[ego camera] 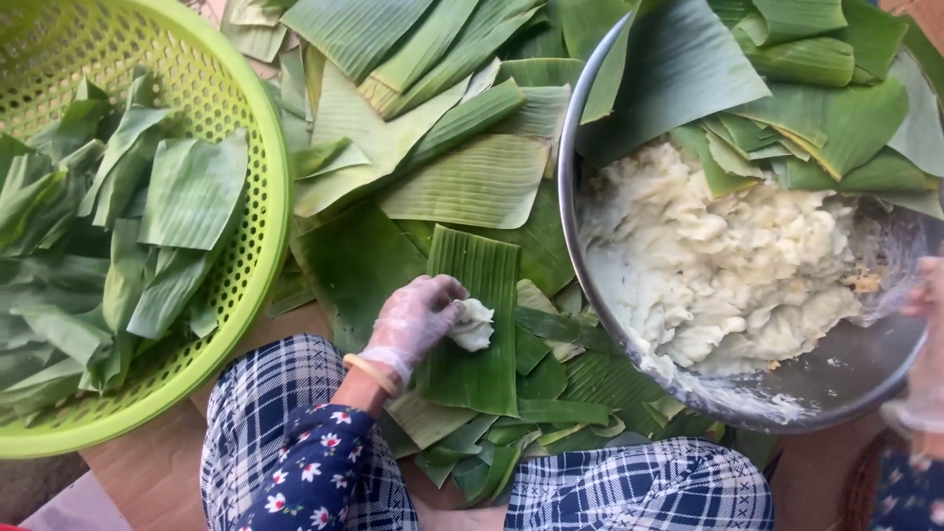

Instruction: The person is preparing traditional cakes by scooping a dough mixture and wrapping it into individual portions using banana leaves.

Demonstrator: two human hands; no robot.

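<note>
My left hand, in a thin clear glove with an orange bangle at the wrist, presses a lump of white dough onto a rectangular banana leaf strip lying in front of my knees. My right hand, also gloved, is at the right edge of the view, against the rim of a large steel bowl. The bowl holds a mass of white dough and cut leaf pieces at its far side. Whether the right hand grips the rim is unclear.
A lime green plastic basket on the left holds several folded leaf pieces. Loose banana leaves cover the floor between basket and bowl. My knees in blue plaid fabric fill the bottom of the view.
</note>
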